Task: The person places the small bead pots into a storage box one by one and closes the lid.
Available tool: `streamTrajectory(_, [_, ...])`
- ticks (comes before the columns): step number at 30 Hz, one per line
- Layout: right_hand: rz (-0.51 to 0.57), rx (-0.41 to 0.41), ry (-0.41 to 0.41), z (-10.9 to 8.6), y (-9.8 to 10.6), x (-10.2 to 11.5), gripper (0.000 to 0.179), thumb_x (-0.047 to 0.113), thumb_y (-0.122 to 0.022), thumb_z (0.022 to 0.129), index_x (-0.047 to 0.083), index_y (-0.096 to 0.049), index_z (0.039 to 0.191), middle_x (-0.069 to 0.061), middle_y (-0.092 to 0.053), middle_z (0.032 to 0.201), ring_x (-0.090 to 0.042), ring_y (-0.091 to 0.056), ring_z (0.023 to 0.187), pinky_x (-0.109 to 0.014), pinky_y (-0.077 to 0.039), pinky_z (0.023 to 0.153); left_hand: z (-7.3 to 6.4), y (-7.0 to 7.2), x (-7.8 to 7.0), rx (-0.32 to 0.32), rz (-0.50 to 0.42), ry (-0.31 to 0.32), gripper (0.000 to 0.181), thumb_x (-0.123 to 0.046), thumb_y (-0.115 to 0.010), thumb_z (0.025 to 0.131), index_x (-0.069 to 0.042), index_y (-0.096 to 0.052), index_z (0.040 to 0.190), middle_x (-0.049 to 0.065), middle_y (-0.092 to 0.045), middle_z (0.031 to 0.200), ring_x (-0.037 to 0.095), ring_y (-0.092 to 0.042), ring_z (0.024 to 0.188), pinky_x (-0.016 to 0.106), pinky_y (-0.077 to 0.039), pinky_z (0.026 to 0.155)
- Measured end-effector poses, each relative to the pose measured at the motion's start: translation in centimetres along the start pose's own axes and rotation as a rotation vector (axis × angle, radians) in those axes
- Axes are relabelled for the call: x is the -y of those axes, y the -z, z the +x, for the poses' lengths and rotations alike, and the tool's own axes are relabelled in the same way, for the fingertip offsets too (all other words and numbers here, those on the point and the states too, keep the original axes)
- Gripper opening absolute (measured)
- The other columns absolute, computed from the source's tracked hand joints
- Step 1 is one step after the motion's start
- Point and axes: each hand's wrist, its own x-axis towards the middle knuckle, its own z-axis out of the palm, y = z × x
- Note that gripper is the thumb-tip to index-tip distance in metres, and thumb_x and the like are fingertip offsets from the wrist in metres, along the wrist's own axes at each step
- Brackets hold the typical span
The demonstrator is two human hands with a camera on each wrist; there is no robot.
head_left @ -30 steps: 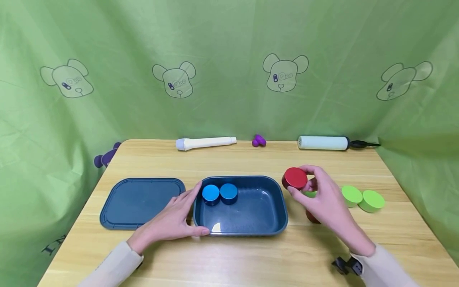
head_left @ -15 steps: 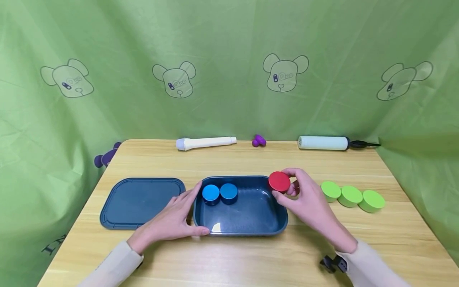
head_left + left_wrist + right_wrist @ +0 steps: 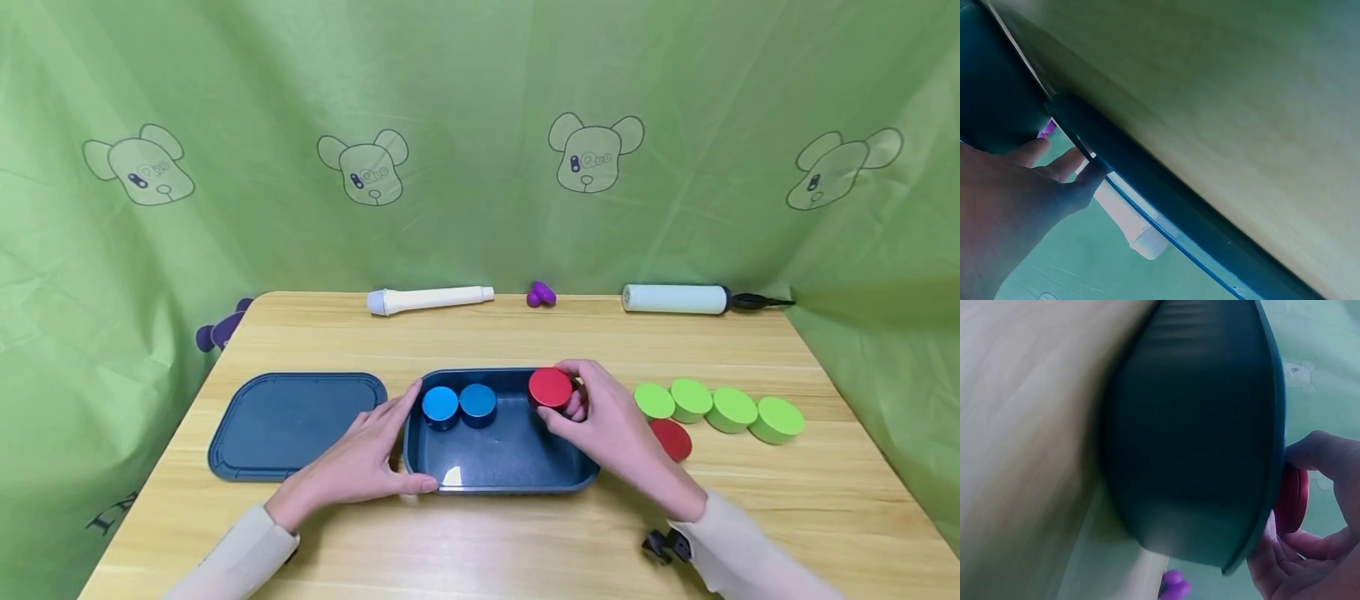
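Note:
A dark blue rectangular container [image 3: 480, 467] sits in the middle of the table. Two blue cylinders [image 3: 441, 406] stand side by side in its back left part. My right hand [image 3: 611, 421] pinches a red cylinder [image 3: 550, 388] between thumb and fingers, over the container's right part. In the right wrist view this red cylinder [image 3: 1292, 499] shows partly behind the container's rim. My left hand [image 3: 356, 458] spans the container's left end, thumb at the front rim and straight fingers along the left side. Another red cylinder [image 3: 671, 439] stands on the table beyond my right wrist.
Several green cylinders [image 3: 731, 410] stand in a row at the right. A flat dark blue lid [image 3: 296, 425] lies left of the container. Along the back edge are a white microphone [image 3: 435, 298], a small purple object [image 3: 542, 294] and a pale blue hand pump [image 3: 675, 298].
My right hand has carried the red cylinder leftward from the table's right side to over the container. The other red cylinder and more green ones are uncovered. My left hand has stayed put.

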Motion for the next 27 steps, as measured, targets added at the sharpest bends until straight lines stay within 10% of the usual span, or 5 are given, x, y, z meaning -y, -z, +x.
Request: streamTrajectory(27, [-0.145, 0.154, -0.038, 1.8, -4.1, 1.8, 0.046, 0.019, -0.089, 0.09, -0.004, -0.068, 0.125, -0.012, -0.067, 0.108, -0.022, -0.061, 0.089, -0.036, -0.055, 0.074, 0.0, 0.0, -0.1, -0.001, 0.006, 0.002, 0.128, -0.08, -0.076, 0.086, -0.033, 0.0, 0.177, 0.0, -0.025, 0.179, 0.032, -0.026, 0.162, 0.069, -0.021, 0.125])
